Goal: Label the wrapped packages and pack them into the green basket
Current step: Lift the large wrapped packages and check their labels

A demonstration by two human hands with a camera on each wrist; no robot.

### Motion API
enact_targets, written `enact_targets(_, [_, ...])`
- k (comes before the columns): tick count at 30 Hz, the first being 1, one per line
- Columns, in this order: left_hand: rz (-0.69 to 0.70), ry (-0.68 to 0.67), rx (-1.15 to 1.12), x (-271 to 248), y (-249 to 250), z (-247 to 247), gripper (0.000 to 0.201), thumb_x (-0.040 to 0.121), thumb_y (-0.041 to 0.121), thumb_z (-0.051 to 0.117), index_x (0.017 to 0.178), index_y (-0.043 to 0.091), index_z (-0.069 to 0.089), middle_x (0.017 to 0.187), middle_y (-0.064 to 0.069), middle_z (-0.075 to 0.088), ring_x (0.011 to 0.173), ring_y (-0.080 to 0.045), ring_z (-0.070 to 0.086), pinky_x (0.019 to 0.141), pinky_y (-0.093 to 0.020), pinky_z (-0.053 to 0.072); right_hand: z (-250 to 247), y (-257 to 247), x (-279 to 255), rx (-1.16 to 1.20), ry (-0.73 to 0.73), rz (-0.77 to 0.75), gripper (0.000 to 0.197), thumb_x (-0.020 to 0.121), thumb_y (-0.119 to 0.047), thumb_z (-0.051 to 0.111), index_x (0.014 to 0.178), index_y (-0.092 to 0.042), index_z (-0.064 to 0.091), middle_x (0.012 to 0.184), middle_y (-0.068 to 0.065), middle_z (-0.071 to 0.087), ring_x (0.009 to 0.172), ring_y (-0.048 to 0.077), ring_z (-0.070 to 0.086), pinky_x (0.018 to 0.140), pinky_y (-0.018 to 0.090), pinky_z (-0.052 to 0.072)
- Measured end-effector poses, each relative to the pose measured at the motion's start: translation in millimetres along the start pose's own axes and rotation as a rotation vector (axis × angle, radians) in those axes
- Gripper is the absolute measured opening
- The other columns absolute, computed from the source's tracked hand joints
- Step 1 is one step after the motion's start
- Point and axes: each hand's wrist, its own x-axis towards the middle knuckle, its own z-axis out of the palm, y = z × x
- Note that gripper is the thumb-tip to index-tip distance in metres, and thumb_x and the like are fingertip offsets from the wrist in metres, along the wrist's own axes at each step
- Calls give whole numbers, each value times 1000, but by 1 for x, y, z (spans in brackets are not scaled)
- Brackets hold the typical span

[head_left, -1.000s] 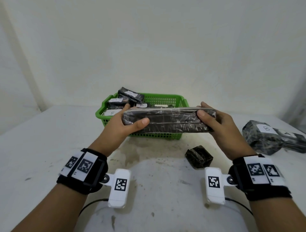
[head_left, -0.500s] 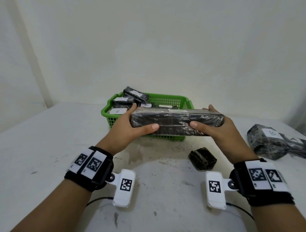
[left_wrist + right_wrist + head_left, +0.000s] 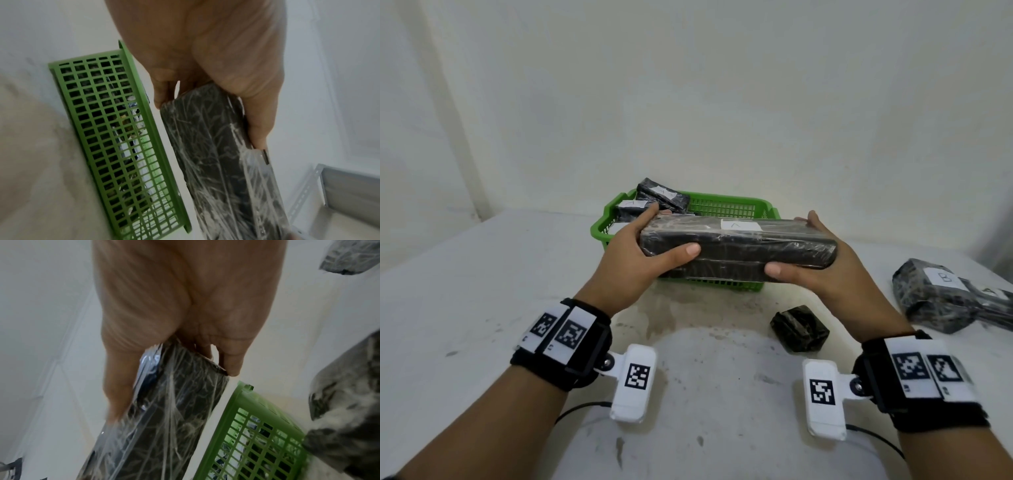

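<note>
Both hands hold a long black wrapped package [image 3: 743, 246] level in the air, just in front of and above the green basket [image 3: 726, 205]. A white label [image 3: 740, 225] sits on its top face. My left hand [image 3: 640, 250] grips its left end, thumb on the near side. My right hand [image 3: 822, 263] grips its right end. The left wrist view shows the long package [image 3: 222, 162] beside the green basket [image 3: 115, 146]; the right wrist view shows the long package [image 3: 164, 418] above the green basket [image 3: 257, 443]. Several labelled black packages [image 3: 661, 197] lie in the basket's left part.
A small black wrapped package [image 3: 799, 329] lies on the white table [image 3: 482, 291] near my right wrist. A larger wrapped bundle [image 3: 945, 298] with white labels lies at the right edge. A pale wall stands close behind the basket.
The long package has tipped so its labelled top face now shows, and it has moved slightly toward the basket. Both hands keep hold of its ends.
</note>
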Motion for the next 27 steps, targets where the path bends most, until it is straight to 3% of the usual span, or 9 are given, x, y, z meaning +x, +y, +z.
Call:
enact_targets(3, [-3,-74,20,-2,-2,4,135,51,87,77,161,33,23,159,12,42,146,-12,43,121,-46,36,0,-3,1,48,80,35,81,79,-22,80,151,-4,49,86,-57,59,89,-35,55,76,-2,46])
enact_targets(7, [5,-43,61,-2,-5,7,135,48,88,77,160,31,28,157,11,46,143,-12,46,120,-44,38,-1,-5,0,33,71,41,71,80,-18,81,145,-8,55,83,-56,59,87,-35,55,77,-5,43])
enact_targets(10, [-7,-54,-14,0,-6,2,132,51,84,81,160,32,27,157,12,45,144,-13,45,118,-47,39,-7,2,1,9,26,28,86,78,-21,89,152,-17,45,107,-52,61,102,-32,55,85,-7,39])
enact_targets(13, [-31,-92,-85,-3,-1,1,133,52,79,83,161,28,27,154,12,49,140,-10,50,118,-44,40,-11,5,1,-17,12,-13,115,63,-51,96,159,-17,40,140,-27,60,126,-12,57,110,11,41])
enact_targets(17, [3,-51,-66,-3,3,1,124,57,67,85,159,21,33,145,11,59,130,-7,60,113,-41,46,-13,3,0,53,-10,-2,114,63,-62,91,157,-17,44,128,-37,65,126,-10,59,118,30,43])
enact_targets(19, [-2,-74,-71,-3,4,0,127,57,73,83,160,21,31,151,8,54,135,-8,55,116,-40,44,-14,1,1,91,7,25,125,57,-77,85,158,-16,44,133,-34,64,130,-2,59,119,39,42])
enact_targets(21, [-23,-107,-116,-5,6,0,122,61,65,81,161,20,27,150,9,55,133,-5,57,116,-37,44,-16,2,1,107,23,36,129,55,-80,83,159,-16,42,136,-26,66,131,3,60,120,43,41])
enact_targets(23, [-14,-91,-118,-4,6,2,119,63,61,81,160,17,29,146,8,59,129,-6,60,115,-39,45,-18,5,1,109,11,40,128,55,-75,86,159,-15,41,136,-24,67,129,1,61,119,40,42])
enact_targets(27, [-2,-83,-110,-3,6,1,119,63,61,82,160,17,30,143,10,62,127,-7,62,112,-37,48,-23,8,-1,-6,-59,33,112,60,-47,88,158,-16,42,134,-30,65,125,-10,59,103,12,47])
